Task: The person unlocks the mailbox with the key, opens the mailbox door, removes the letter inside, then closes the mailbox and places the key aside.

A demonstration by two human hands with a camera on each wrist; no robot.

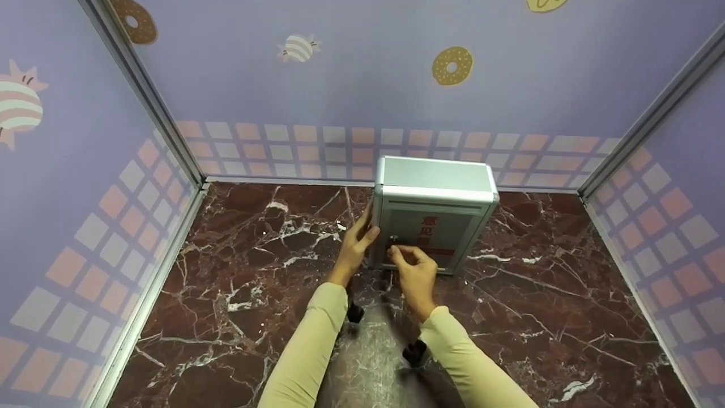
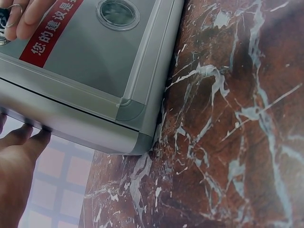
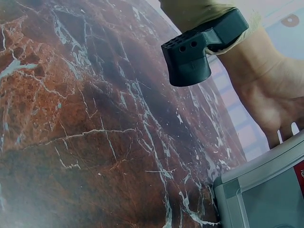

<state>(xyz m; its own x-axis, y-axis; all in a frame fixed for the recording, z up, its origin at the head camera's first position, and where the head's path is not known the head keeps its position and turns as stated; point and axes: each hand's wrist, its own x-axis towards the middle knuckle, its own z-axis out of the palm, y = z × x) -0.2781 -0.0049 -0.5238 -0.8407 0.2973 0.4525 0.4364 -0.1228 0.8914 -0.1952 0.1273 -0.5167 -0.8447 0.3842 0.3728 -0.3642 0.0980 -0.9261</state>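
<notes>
A silver metal suggestion box stands upright on the floor, red characters on its grey front. My left hand rests against the box's left side, its fingers extended along that side in the left wrist view. At the lock on the left part of the front, my right hand pinches a small key between thumb and forefinger. A metal key ring shows beside those fingertips in the left wrist view; the fingers hide most of the key. The right wrist view catches the left hand and the box's corner.
Dark red marbled floor surrounds the box. Purple panels with pink and white squares form a back wall and two side walls. A round window sits low on the box front. A black mount is strapped on the left wrist.
</notes>
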